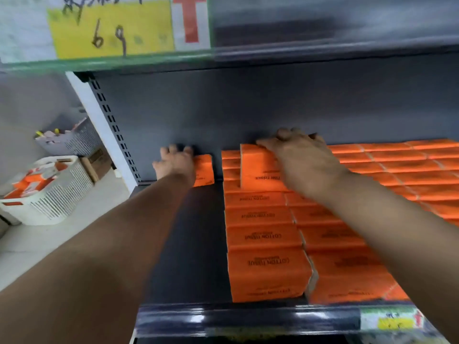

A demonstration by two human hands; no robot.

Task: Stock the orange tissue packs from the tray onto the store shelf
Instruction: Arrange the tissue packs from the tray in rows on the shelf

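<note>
Shelf (188, 244): dark deck. I log a bare strip from 6 to 12 o'clock along its left side, between the slotted upright (114, 130) and the stocked rows; a glossy front lip (223, 319) runs along the near edge.

Stocked rows (372, 194): orange tissue packs, black lettering, laid flat edge to edge, filling centre to 3 o'clock.

Tray (59, 194): white slatted basket on the floor at 9 o'clock, orange packs inside.

Price card (111, 28): yellow, 11 o'clock, overhead.

Right hand (303, 160): fingers curled over a raised pack (258, 170) sitting on the rows.

Left hand (176, 162): spread flat on a lone pack (203, 170) at the strip's far end, well apart from the lip.
</note>
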